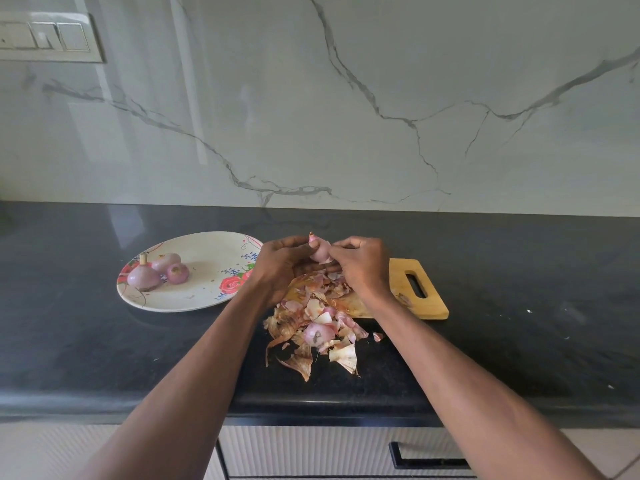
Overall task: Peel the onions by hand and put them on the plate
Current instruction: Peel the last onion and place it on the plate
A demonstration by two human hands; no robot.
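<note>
A pale pink onion (320, 251) is held above the wooden cutting board (420, 299). My left hand (282, 266) grips it from the left and below. My right hand (360, 263) pinches its skin from the right. Three peeled onions (157, 270) lie on the left part of the floral plate (207, 292), which sits on the black counter to the left of my hands. A heap of dry onion skins (313, 327) lies under my hands, spilling off the board toward me.
The black counter (519, 306) runs to a marble wall behind. The board's handle slot (415, 285) points right. A small skin scrap (378, 336) lies right of the heap. A drawer handle (426, 457) shows below the counter edge. A switch panel (48, 38) is at the upper left.
</note>
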